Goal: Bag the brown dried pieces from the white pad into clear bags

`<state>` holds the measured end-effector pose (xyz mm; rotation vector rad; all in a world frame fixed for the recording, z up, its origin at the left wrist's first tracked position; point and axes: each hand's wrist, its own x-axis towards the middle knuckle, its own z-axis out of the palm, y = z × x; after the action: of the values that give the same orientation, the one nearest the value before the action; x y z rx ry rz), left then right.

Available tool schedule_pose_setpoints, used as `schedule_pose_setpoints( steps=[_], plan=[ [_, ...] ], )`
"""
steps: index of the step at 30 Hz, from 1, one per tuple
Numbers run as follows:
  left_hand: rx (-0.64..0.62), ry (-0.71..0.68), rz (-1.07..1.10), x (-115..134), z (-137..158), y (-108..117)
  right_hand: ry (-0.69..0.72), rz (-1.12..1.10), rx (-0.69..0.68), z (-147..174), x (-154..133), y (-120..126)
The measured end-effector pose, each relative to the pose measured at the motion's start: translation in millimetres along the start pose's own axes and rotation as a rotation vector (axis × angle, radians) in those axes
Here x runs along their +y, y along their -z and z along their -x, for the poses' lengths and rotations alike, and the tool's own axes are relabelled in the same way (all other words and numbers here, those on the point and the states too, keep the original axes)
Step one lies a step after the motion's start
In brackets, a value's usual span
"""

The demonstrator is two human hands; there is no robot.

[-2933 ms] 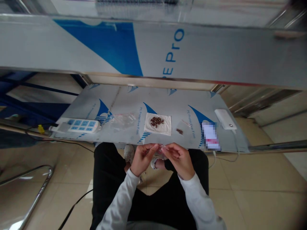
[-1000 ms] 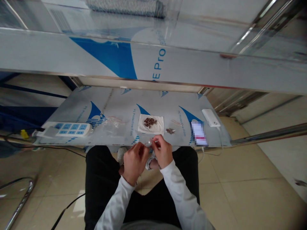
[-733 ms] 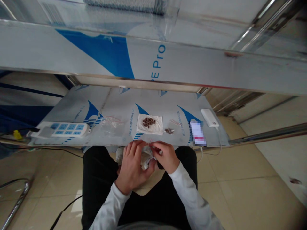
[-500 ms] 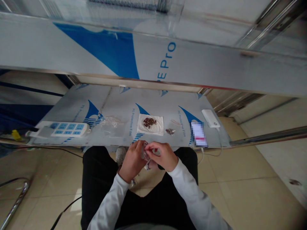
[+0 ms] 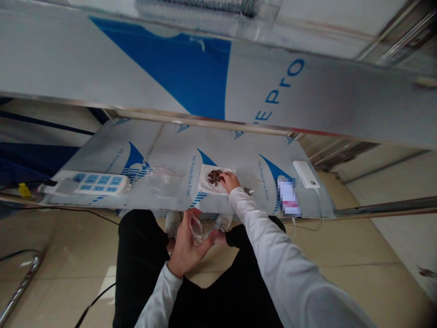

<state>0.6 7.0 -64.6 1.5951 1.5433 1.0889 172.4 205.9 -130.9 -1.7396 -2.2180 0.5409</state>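
My left hand [image 5: 187,249] holds a small clear plastic bag [image 5: 196,228] just in front of the table edge, above my lap. The bag's mouth is spread apart between thumb and fingers. Over the table, my right hand [image 5: 231,181] reaches to a pile of small dark brown pieces [image 5: 213,176], its fingertips pinched together at the pile's right side. What sits between those fingertips is too small to make out. Beneath the pile lies a white folded cloth or paper [image 5: 206,186]. A little dark bundle [image 5: 249,191] shows partly from behind my right sleeve.
Left on the film-covered table [image 5: 177,159] are a white power strip [image 5: 102,183] and loose clear plastic bags [image 5: 162,180]. On the right lie a phone [image 5: 288,197] and a white power bank [image 5: 306,174] with cables. A shelf panel [image 5: 136,68] overhangs the table's back.
My right hand has left the plastic bag and moved forward to the brown pile. The bag, now spread at its mouth, stays in my left hand. The view has shifted slightly.
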Motion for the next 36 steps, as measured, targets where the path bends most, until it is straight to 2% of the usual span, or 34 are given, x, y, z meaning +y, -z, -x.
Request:
schedule_pose_setpoints(
  steps=[8, 15, 19, 23, 27, 29, 31, 33, 36],
  plan=[
    [0.027, -0.016, 0.201, 1.2, 3.3, -4.8, -0.013, 0.043, 0.021, 0.5, 7.5, -6.2],
    [0.06, 0.086, 0.029, -12.8, -2.9, -7.4, -0.029, -0.064, 0.086, 2.6, 7.3, -9.3],
    [0.083, 0.059, -0.061, -18.2, -7.8, -7.4, -0.052, -0.187, 0.147, 1.2, 7.7, -7.0],
    [0.081, -0.017, -0.043, -8.2, -13.6, -5.9, -0.103, -0.341, 0.244, 8.4, -1.5, 8.0],
    [0.066, -0.043, 0.002, 5.5, -23.5, -9.4, -0.113, -0.57, 0.332, 48.3, -34.9, 42.6],
    [0.083, -0.052, -0.001, 13.0, -29.1, -13.2, -0.076, -0.885, 0.364, 78.5, -58.9, 64.1],
    [0.104, -0.061, -0.012, 22.2, -33.6, -16.9, -0.031, -1.051, 0.332, 108.3, -81.9, 83.3],
    [0.117, -0.076, -0.025, 32.8, -36.0, -19.5, 0.039, -1.052, 0.312, 132.2, -99.1, 96.8],
    [0.116, -0.131, -0.033, 47.7, -35.4, -20.4, 0.184, -0.83, 0.323, 153.2, -111.2, 105.2]
  ],
)
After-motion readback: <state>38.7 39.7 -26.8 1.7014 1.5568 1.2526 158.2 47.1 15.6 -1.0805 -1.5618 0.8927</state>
